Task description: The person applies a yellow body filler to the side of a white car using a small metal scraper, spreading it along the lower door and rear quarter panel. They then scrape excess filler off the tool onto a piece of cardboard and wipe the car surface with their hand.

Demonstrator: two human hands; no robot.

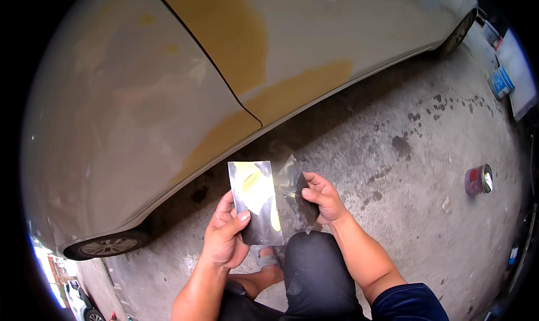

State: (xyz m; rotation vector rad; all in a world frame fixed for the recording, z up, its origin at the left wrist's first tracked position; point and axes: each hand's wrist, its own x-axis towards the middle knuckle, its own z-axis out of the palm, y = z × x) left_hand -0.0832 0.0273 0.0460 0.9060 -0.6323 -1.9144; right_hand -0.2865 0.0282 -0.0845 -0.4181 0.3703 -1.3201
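My left hand point(223, 238) is closed on a shiny flat metal putty spreader point(259, 222), its thumb lying across the face. Pale yellow filler point(251, 183) is smeared over the upper part and along one edge of that sheet. Just to its right, my right hand point(325, 200) grips a second spreader point(299, 207), tilted and darker, with greyish smears near its top. The two sheets are close together but apart. Beyond them stands a beige car body point(140, 96) with mustard-yellow filler patches point(230, 40) on its door and along the lower edge.
A small reddish can point(477, 180) stands on the concrete floor point(387, 208) at the right. Farther off is a blue-and-white bucket point(501, 82) beside a white panel point(517, 74). The car's wheels point(106, 246) show at both ends. My knee point(317, 265) is below the hands.
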